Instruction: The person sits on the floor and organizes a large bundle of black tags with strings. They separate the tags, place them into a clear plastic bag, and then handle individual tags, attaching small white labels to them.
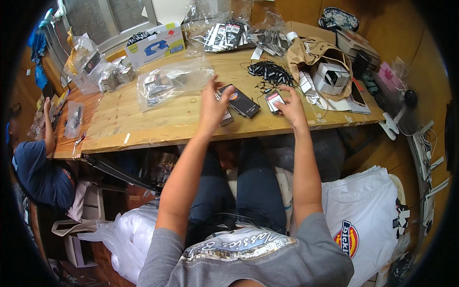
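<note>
My left hand is raised over the wooden table near its front edge, fingers apart, with nothing in it. Just right of it lies a stack of black hang tags; part of another tag stack shows beside and below it, partly hidden by the hand. My right hand pinches a small stack of white-and-black tags between thumb and fingers. Beyond that hand lies a tangled heap of black tag strings, with a loose string trailing toward the held tags.
A clear plastic bag with tags lies left. Behind stand a white-and-blue box and bagged tags. A brown paper bag holds white boxes at right. White printed fabric lies below right. Another person sits far left.
</note>
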`<control>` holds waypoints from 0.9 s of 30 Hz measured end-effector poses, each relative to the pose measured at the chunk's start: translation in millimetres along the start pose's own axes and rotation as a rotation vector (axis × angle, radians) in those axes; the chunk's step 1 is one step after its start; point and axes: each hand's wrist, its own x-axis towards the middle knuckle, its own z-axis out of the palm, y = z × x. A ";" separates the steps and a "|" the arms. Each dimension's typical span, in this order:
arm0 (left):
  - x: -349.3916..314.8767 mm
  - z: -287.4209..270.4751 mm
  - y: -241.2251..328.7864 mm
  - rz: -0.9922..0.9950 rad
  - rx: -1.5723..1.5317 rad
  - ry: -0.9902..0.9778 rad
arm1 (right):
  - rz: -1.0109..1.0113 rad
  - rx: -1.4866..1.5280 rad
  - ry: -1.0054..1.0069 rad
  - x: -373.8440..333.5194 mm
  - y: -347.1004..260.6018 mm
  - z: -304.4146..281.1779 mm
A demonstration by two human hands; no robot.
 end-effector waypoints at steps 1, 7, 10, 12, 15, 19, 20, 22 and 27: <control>10.7 -18.8 -12.8 0.000 0.258 0.007 | -0.027 -0.178 0.004 4.7 5.1 0.2; 30.4 -57.2 -58.7 -0.089 0.584 -0.079 | -0.127 -0.721 -0.089 2.3 -25.6 11.7; 30.9 -53.9 -61.2 -0.118 0.627 -0.103 | -0.118 -0.824 -0.118 9.3 -27.7 8.9; 28.7 -50.9 -60.6 -0.155 0.657 -0.091 | -0.134 -0.928 -0.063 7.3 -35.0 11.2; 21.6 -44.3 -62.0 0.010 0.559 0.086 | -0.411 -0.820 0.015 17.1 -46.2 27.4; 20.8 -50.8 -56.2 0.212 0.352 0.215 | -0.200 -0.788 -0.299 19.3 -69.1 69.2; 21.6 -51.9 -56.0 0.139 0.156 0.215 | -0.190 -0.840 -0.336 26.9 -65.0 74.7; 22.8 -53.6 -56.5 -0.011 -0.236 0.210 | -0.144 -0.835 -0.363 43.5 -51.6 81.7; 31.2 -72.7 -80.0 -0.105 -0.530 0.209 | -0.060 -0.668 -0.261 56.7 -38.8 88.3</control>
